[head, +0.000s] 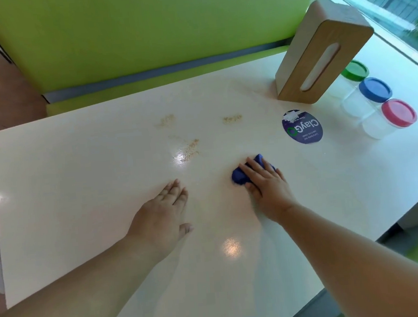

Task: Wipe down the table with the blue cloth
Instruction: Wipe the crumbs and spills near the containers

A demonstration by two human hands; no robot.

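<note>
Wiping is in progress at lower centre of the frame, where both forearms reach onto the white table (pixel 54 197). The left hand (pixel 162 210) lies flat on the surface, palm down, fingers straight and close together, holding nothing; it appears to serve as a brace. Just right of it, the right hand (pixel 268 186) presses the bunched blue cloth (pixel 240 177) against the tabletop with fingers laid mostly straight over it; the cloth shows at the fingertips and on the thumb side. Beyond the hands, three patches of tan crumbs (pixel 189 147) lie unwiped across the middle of the frame. The next stroke calls for pushing the cloth up and left through these patches under firm downward pressure. Farther right sit a round purple sticker (pixel 302 127), three clear jars (pixel 376 118) with red, blue and green lids, and a wooden tissue holder (pixel 320 57); strokes should stop short of these. A green bench (pixel 141 32) fills the top.
</note>
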